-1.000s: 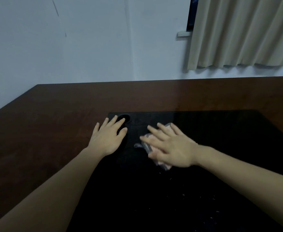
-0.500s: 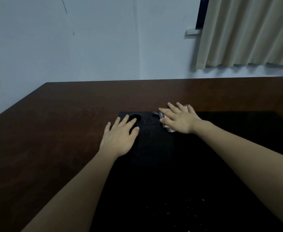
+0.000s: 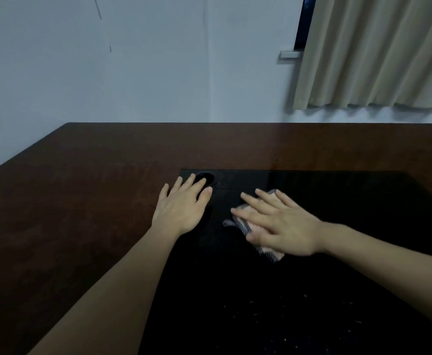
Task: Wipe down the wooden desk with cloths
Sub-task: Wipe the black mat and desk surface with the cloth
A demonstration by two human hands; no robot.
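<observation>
Hands, two, both flat on one desk (image 3: 82,201): left hand (image 3: 181,210) bare, right hand (image 3: 284,226) pressing one cloth (image 3: 243,224) (checked).

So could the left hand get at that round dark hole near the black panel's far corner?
Probably yes. The left hand lies flat with its fingers already at the rim of the round dark hole, and nothing stands between. The right hand presses the checked cloth off to the side.

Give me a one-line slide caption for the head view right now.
Right hand presses a checked cloth flat on the black mat while left hand rests open beside it on the wooden desk.
</observation>
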